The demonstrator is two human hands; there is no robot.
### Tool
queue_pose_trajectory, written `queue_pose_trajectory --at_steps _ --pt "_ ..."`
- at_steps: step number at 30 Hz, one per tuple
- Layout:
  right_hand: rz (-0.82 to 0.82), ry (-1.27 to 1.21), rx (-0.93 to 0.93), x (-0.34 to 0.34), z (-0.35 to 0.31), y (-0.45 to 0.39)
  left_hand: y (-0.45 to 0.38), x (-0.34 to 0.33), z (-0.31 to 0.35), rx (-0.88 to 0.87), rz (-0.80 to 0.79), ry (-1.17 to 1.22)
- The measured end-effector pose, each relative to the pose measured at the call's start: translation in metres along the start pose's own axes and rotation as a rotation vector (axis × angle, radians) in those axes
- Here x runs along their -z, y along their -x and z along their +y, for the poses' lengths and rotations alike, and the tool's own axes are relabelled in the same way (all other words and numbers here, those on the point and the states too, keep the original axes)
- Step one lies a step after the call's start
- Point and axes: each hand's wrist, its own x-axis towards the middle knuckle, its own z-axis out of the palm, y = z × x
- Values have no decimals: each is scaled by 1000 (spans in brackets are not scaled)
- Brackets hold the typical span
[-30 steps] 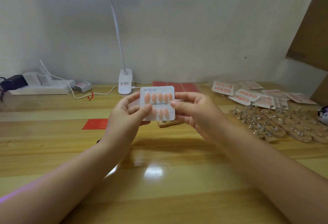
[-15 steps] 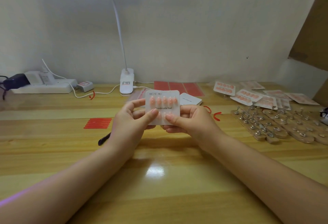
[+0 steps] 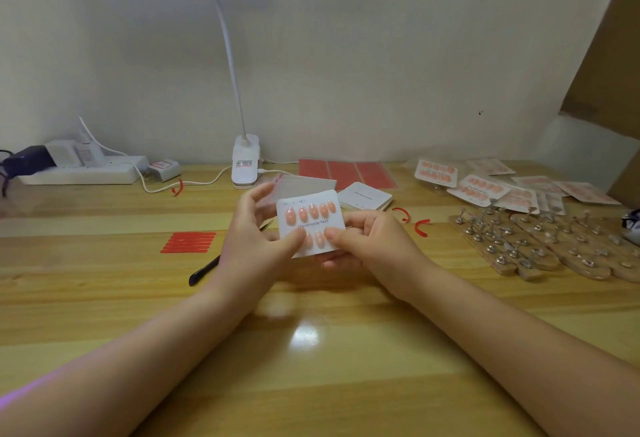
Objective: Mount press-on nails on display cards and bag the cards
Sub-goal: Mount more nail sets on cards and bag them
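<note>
Item: nail card, filled; both thumbs pinching it.
Left hand, right hand: grip edges only; bags at 12 o'clock.

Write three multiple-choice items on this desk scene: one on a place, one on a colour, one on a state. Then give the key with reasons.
1. Where does the stack of blank cards lie?
A. on the desk behind the right hand
B. under the power strip
C. on the wooden boards

2. What colour are the nails on the held card?
A. dark blue
B. peach-pink
C. black

3. How is that card held?
A. flat on the desk, untouched
B. in the left hand alone
C. between both hands, above the desk

Key: 1 A, the stack sits just beyond the right hand. 2 B, all visible nails are peach-pink. 3 C, the left hand and right hand each pinch the card's lower edge with a thumb on its face.
</note>
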Motion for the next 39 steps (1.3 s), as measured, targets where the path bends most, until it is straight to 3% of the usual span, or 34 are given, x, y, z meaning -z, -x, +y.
queue_pose_trajectory --at_steps 6,9,12,17,29,34,39 --pt "63 312 98 0 5 -1 3 2 4 -63 -51 -275" --pt "190 437 147 4 4 0 6 0 6 -145 -73 -444" --pt "316 691 192 11 6 -1 11 -3 4 -213 -154 -693" --pt "415 867 164 18 3 -6 11 -4 -1 -175 -247 -1099" --pt "256 1311 102 29 -19 -41 9 -6 -5 -154 -221 -991" --pt "88 1177 -125 30 -30 -69 8 -5 -6 -162 -203 -973" --pt "-72 1141 -218 20 -39 -82 8 -6 -6 -165 -199 -973"
